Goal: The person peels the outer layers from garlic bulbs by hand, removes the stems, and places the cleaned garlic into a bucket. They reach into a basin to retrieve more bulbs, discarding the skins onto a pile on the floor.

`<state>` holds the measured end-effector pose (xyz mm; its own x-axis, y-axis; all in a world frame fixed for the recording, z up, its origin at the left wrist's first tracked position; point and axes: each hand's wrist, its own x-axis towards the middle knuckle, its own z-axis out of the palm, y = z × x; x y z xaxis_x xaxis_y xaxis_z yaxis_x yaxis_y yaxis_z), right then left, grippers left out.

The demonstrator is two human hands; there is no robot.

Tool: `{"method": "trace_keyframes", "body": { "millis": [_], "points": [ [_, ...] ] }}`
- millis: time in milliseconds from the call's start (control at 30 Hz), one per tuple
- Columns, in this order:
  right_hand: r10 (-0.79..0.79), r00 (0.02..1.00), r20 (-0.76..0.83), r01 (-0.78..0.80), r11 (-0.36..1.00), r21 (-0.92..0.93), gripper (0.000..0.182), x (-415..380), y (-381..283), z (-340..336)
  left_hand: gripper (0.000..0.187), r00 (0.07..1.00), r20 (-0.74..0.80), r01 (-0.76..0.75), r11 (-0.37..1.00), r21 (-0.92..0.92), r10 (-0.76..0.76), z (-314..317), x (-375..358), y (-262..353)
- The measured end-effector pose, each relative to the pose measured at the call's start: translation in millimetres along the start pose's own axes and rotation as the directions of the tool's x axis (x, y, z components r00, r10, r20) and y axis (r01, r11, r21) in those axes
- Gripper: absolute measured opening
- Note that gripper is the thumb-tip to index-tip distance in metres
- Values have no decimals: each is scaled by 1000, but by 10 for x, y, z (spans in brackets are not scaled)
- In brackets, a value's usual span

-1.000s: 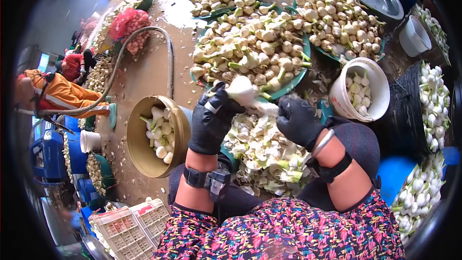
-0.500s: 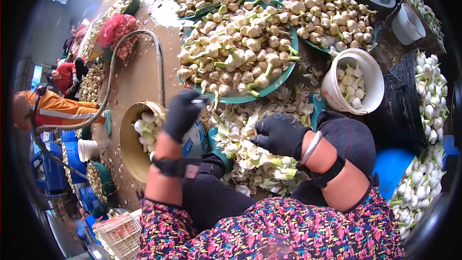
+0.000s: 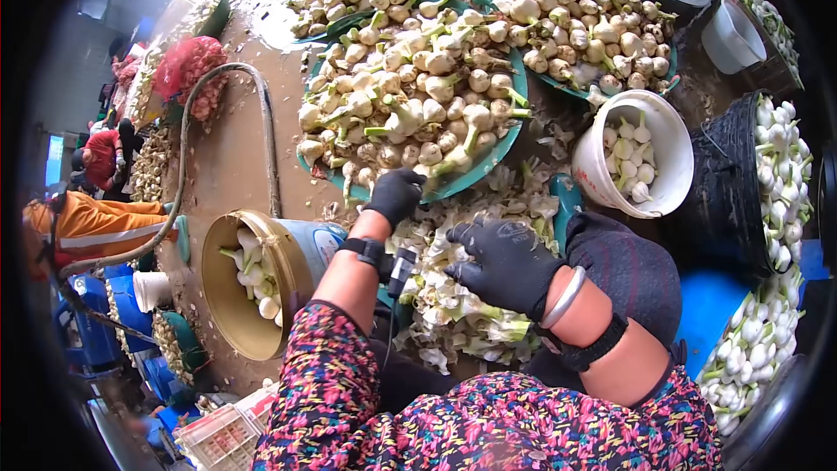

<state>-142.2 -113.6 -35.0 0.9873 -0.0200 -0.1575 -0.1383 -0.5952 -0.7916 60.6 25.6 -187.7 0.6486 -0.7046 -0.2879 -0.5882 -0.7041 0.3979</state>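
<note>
My left hand (image 3: 397,196), in a black glove, is at the near rim of a green basin (image 3: 501,161) heaped with untrimmed garlic bulbs (image 3: 418,109). Its fingers are curled closed, and what they hold, if anything, is hidden. My right hand (image 3: 506,266), also black-gloved, hovers over a pile of garlic skins and cut stalks (image 3: 471,314) between my knees. Its thumb and fingers are apart, with nothing visible between them. Left of my left forearm, a tan bucket (image 3: 214,296) lies tilted with peeled white garlic bulbs (image 3: 255,275) inside.
A white bucket (image 3: 588,161) with peeled bulbs stands at the right, beside a black tub (image 3: 715,183) of white bulbs. More basins of garlic (image 3: 602,35) sit beyond. A hose (image 3: 270,148) loops across the floor at left. Other people (image 3: 105,157) are at far left.
My left hand has moved right, from above the tan bucket to the basin's near rim. My right hand's thumb and fingers have spread apart. The view has shifted slightly.
</note>
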Motion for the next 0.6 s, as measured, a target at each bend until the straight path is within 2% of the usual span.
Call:
{"method": "trace_keyframes", "body": {
  "millis": [33,67,133,167,200,267,300,333,367,400,467,500,533,600],
  "points": [
    [49,999,12,-49,998,-29,45,18,-5,2,25,997,17,81,970,-231,-79,-185,-103,-4],
    [40,999,12,-39,999,-29,45,34,20,32,25,987,51,156,880,-449,-150,-362,-224,4],
    [-47,969,-241,71,993,93,57,56,71,101,27,986,130,167,617,-769,-106,-749,-499,189],
    [8,976,-219,29,986,164,69,74,44,79,26,986,148,167,526,-834,-78,-975,-690,412],
    [-8,966,-257,59,980,191,75,125,47,105,23,988,144,149,486,-861,-48,-1172,-877,609],
    [-50,951,-306,162,921,355,71,200,7,135,26,987,65,-11,457,-889,150,-1390,-1220,762],
    [13,982,-188,129,679,722,65,246,23,219,26,988,56,-17,459,-888,145,-1430,-1374,849],
    [15,991,-131,105,518,849,62,226,-45,190,30,994,-23,-63,385,-921,109,-1440,-1498,955],
    [2,986,-169,151,441,885,61,215,-103,188,34,993,-99,-116,310,-944,68,-1437,-1586,1019],
    [-7,979,-206,195,358,913,60,206,-154,194,40,996,-84,-89,181,-979,36,-1420,-1636,1015],
    [-22,976,-216,211,326,922,61,190,-229,238,42,995,-87,-88,-20,-996,-40,-1270,-1684,1040],
    [-23,974,-225,222,292,930,63,186,-253,264,42,992,-101,-96,58,-994,-78,-1185,-1670,1035],
    [-28,975,-221,219,295,930,63,184,-268,290,37,985,-132,-133,4,-991,-113,-1085,-1644,1041],
    [-207,840,-501,505,635,585,64,196,-264,355,28,915,-403,-346,484,-804,-16,-946,-1590,927]
  ]
}}
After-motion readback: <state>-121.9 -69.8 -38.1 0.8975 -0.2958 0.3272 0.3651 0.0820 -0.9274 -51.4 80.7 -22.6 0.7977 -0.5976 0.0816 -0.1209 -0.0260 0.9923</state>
